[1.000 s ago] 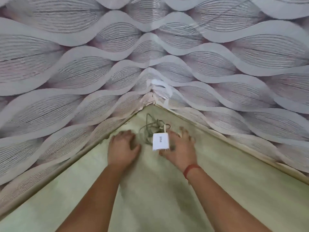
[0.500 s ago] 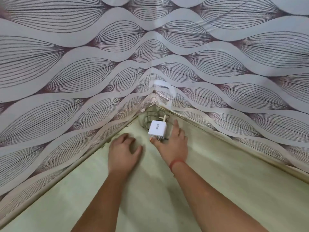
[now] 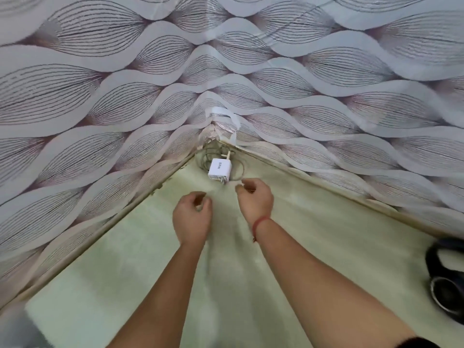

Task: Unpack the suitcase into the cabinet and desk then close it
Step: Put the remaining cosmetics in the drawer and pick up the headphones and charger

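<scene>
So the white charger is lying on its tangled cable, tucked right into the back corner of the pale green desk where the wallpapered walls meet. The left hand and right hand hover just in front of it, fingers loosely curled, holding nothing.

White charger, pale green desk, grey wallpaper with dark-lined leaf shapes, red wrist thread.
</scene>
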